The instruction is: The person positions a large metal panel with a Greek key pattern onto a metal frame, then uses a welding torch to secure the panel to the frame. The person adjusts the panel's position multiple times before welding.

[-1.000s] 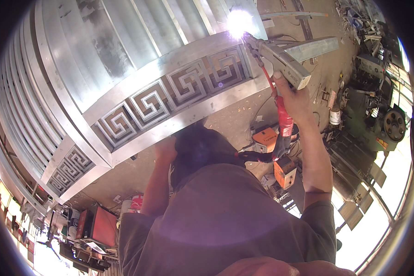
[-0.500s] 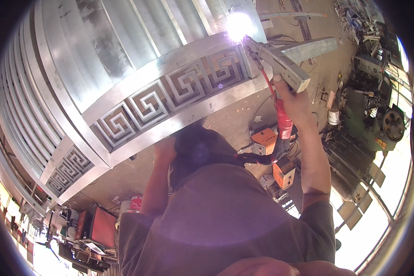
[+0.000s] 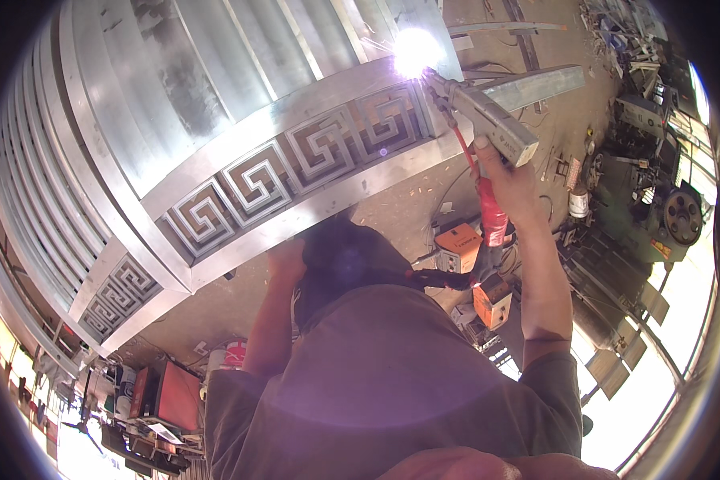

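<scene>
My right hand [image 3: 510, 186] is wrapped round a welding torch [image 3: 492, 124] with a grey boxy body. A red cable [image 3: 492, 212] hangs below that hand. At the torch's tip a blinding white glare [image 3: 418, 53] hides the spot on the metal, and thin sparks fly off to its left. The glare sits at the upper right corner of a silvery metal panel [image 3: 288, 212], above a band of square spiral fretwork [image 3: 260, 180]. Below the panel's near edge is my left hand [image 3: 288, 258], beside my dark trousers; its fingers are hard to make out.
Orange boxy machines [image 3: 460, 240] stand on the floor beneath the cable. A green machine with a round wheel [image 3: 684, 218] is at the right. At the lower left stands a red cabinet [image 3: 168, 392]. A metal bar [image 3: 540, 86] juts out behind the torch.
The torch and my right hand have shifted very slightly, and the glare sits a little lower. Sparks now show to its left. My left hand has stayed in place.
</scene>
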